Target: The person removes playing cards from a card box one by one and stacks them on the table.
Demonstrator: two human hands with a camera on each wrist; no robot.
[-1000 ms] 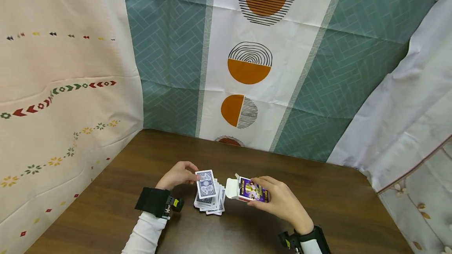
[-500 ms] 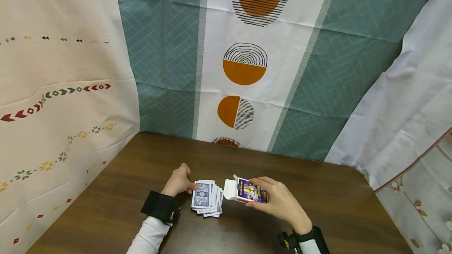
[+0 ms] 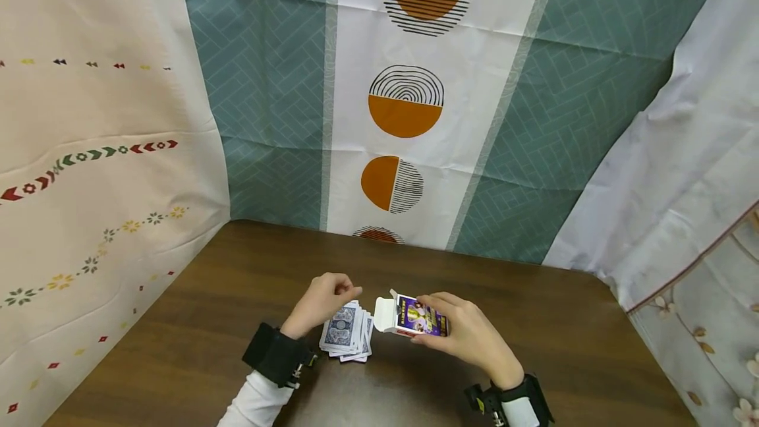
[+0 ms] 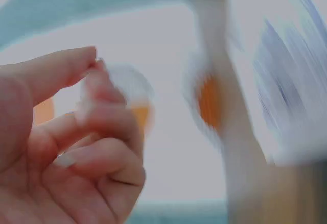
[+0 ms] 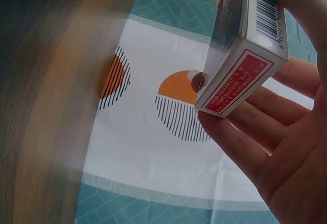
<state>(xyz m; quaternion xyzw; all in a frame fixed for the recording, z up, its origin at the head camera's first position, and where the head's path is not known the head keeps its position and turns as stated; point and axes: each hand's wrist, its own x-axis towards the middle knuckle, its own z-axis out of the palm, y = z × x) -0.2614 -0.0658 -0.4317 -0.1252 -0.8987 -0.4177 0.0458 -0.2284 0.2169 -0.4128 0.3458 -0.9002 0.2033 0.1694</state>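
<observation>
My left hand [image 3: 325,298] hovers over the far left of a stack of playing cards [image 3: 342,325]. In the left wrist view its fingers [image 4: 110,165] are curled in, the thumb tip meets the index fingertip, and no card shows between them; the cards are a blur at right. The stack lies on the table with patterned blue backs up, its edges uneven. My right hand [image 3: 468,331] grips a purple playing card box [image 3: 422,317] just right of the stack. The box's white flap is raised and faces the cards. In the right wrist view the box's red-and-white bottom end [image 5: 237,83] shows.
Both hands work above a dark brown wooden table [image 3: 201,348]. Behind it hangs a teal and white curtain [image 3: 267,84] with orange circles. A cream patterned cloth [image 3: 107,170] hangs on the left, and a white cloth [image 3: 670,170] on the right.
A card held in my left hand was laid on top of the stack and let go. The hand then rose and shifted right over the cards. My right hand keeps the box nearly still.
</observation>
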